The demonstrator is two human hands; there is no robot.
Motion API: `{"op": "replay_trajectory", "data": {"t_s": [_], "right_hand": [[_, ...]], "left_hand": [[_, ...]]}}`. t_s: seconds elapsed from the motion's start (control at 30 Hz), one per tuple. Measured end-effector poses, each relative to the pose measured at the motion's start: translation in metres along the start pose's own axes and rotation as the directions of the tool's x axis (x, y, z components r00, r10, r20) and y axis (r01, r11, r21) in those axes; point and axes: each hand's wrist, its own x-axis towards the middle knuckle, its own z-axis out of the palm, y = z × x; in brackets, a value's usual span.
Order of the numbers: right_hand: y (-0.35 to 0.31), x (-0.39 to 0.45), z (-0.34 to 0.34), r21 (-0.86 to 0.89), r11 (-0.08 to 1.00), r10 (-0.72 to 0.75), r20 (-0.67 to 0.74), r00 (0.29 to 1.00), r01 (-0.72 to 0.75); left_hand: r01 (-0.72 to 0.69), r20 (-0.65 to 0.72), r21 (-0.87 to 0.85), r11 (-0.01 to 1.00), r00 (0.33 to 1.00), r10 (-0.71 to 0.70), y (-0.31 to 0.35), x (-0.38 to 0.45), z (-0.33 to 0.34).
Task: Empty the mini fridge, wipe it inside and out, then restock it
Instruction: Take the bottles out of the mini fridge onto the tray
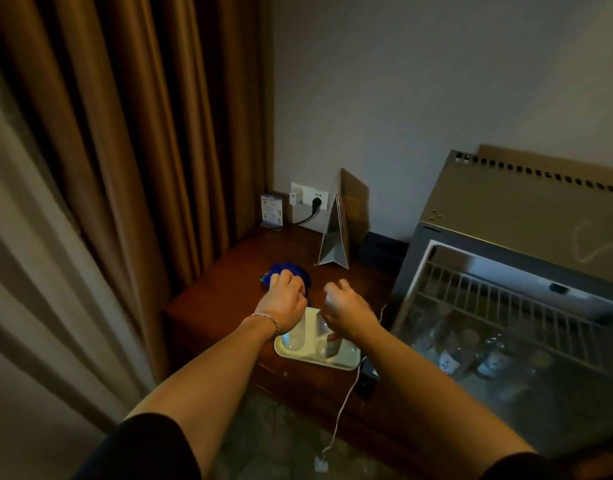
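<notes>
The grey mini fridge (506, 209) stands at the right. Through its glass front I see a wire shelf and several bottles (450, 358) below it. On the wooden table to its left lies a crumpled blue cloth (294, 268), and my left hand (284, 299) is closed on it. My right hand (350, 310) grips the top of a clear bottle with a red label (331, 341), which stands upright on a white tray (346, 363). A clear glass (293, 337) also stands on the tray, partly hidden by my left wrist.
A folded table sign (334, 244) and a black box (381, 247) stand behind the tray near the wall. A wall socket with plugs (310, 199) and a small card (272, 209) are in the corner. A white cable (343, 403) hangs off the table's front. Brown curtains (125, 133) fill the left.
</notes>
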Motion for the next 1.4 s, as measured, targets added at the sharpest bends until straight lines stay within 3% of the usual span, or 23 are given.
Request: {"op": "replay_trajectory", "data": {"t_s": [0.3,0.6,0.93,1.13,1.4], "right_hand": [[0.013,0.045,0.038,0.001,0.984,0.177,0.051,0.983,-0.177],[0.018,0.069,0.064,0.015,0.977,0.21,0.047,0.977,-0.211],[0.024,0.081,0.062,0.104,0.966,0.239,-0.015,0.971,-0.236],[0.023,0.099,0.065,0.129,0.962,0.239,0.015,0.971,-0.239],[0.024,0.123,0.062,0.155,0.956,0.259,-0.035,0.965,-0.251]], "left_hand": [[-0.005,0.116,-0.069,0.998,0.993,0.013,-0.046,0.042,0.03],[-0.021,0.273,-0.005,1.0,0.962,0.022,-0.057,0.054,0.056],[-0.025,0.229,-0.011,1.0,0.973,0.027,-0.06,0.073,0.061],[-0.066,0.301,0.077,0.995,0.953,0.04,-0.058,0.092,0.064],[-0.027,0.299,0.1,0.995,0.954,-0.004,-0.066,0.117,0.065]]}}
